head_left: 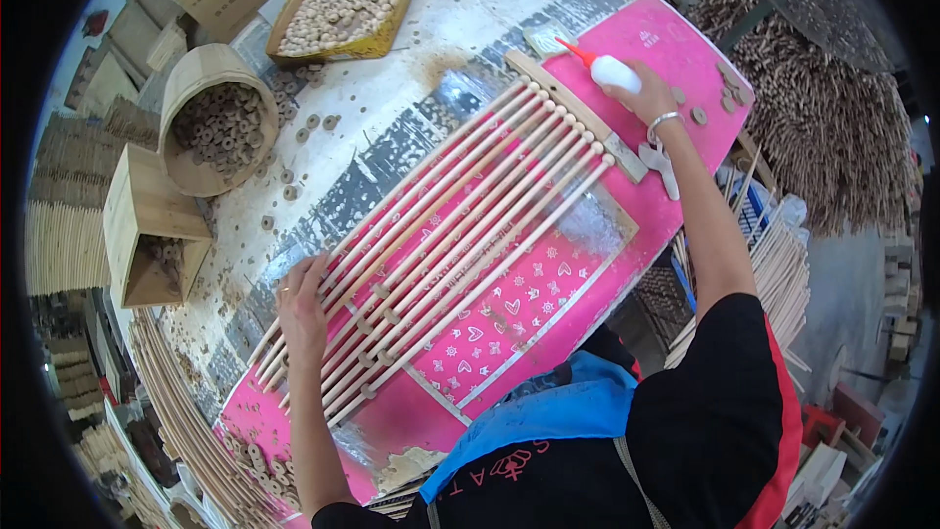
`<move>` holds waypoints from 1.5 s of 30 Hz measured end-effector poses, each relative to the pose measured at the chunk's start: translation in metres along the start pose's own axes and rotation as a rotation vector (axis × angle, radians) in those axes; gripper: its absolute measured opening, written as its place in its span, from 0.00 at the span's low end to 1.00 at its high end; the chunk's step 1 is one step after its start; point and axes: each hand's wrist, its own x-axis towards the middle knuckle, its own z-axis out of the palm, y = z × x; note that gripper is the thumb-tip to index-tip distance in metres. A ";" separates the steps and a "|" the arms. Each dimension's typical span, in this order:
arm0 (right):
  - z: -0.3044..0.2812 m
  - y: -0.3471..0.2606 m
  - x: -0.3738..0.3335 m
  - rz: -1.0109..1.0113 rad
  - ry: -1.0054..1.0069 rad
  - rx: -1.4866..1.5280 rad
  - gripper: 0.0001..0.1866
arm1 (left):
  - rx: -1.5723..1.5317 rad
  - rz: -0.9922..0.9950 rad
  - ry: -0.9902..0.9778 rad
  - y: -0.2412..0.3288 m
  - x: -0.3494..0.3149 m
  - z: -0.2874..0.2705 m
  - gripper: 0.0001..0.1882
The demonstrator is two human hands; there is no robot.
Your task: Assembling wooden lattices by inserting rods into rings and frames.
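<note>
The left hand (302, 309) has its fingers bent and bunched over a row of pale wooden sticks (460, 220) — touching them, though whether they pinch one I cannot tell; the right hand (641, 93) has its fingers wrapped round a white bottle (615, 75), its red tip tilted up and leftward; just below those fingers lies a wooden bar (584, 114); to their right, a bare pink stretch of table cover (685, 54) gives some room, with a few wooden discs (698, 116) before the table's edge; beyond the left fingers, the worn white tabletop (323, 162) offers space scattered with loose rings, up to a wooden tub (191, 69) lying on its side; as for the sticks, they lie slightly apart, side by side; right of the left fingers, several carry short tan pieces; farther off, toward the right fingers, their ends bear round balls lined along the bar.
</note>
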 end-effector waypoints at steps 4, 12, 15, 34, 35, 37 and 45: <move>0.010 -0.002 -0.009 -0.047 0.069 0.140 0.38 | -0.137 -0.082 0.092 0.004 -0.001 0.014 0.32; -0.025 -0.028 -0.039 -0.151 -0.068 0.366 0.36 | -0.055 -0.113 0.143 0.050 0.027 0.038 0.27; -0.033 -0.060 -0.049 -0.452 -0.049 0.251 0.30 | 0.002 -0.138 0.098 0.065 0.033 0.063 0.30; -0.020 -0.093 -0.052 -0.546 -0.043 0.210 0.23 | 0.093 -0.199 -0.008 0.074 0.035 0.070 0.30; -0.019 -0.093 -0.051 -0.542 -0.046 0.202 0.23 | 0.101 -0.198 -0.009 0.074 0.035 0.070 0.30; -0.019 -0.093 -0.051 -0.537 -0.050 0.195 0.23 | 0.108 -0.199 -0.010 0.074 0.035 0.070 0.30; -0.014 -0.091 -0.053 -0.555 -0.046 0.203 0.23 | 0.108 -0.194 -0.005 0.074 0.035 0.071 0.30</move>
